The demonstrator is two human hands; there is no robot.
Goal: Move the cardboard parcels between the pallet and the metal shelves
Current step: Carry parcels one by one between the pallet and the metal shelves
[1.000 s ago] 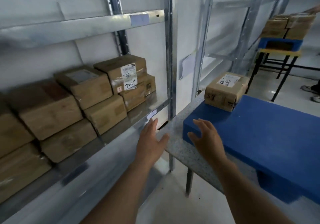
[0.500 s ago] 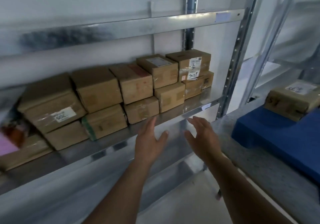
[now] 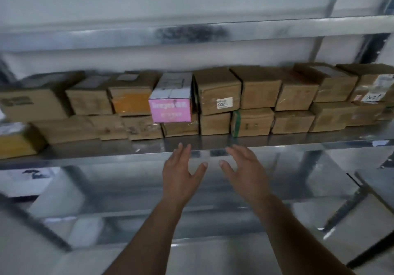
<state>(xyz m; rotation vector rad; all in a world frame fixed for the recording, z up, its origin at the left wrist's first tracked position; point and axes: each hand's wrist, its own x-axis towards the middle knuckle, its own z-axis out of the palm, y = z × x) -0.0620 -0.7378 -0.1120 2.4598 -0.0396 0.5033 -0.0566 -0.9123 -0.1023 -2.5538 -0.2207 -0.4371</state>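
Cardboard parcels (image 3: 219, 95) sit stacked across the frame's middle on the metal shelf (image 3: 277, 144), while the left hand (image 3: 181, 174) and right hand (image 3: 245, 172) hover empty, fingers spread, just below centre, seemingly reaching to pick one.

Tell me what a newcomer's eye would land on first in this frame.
Most likely the pink-fronted box, the one bright thing among brown cardboard parcels stacked two high along the metal shelf. Next, the left hand and right hand, both open and empty, in front of the shelf's edge.
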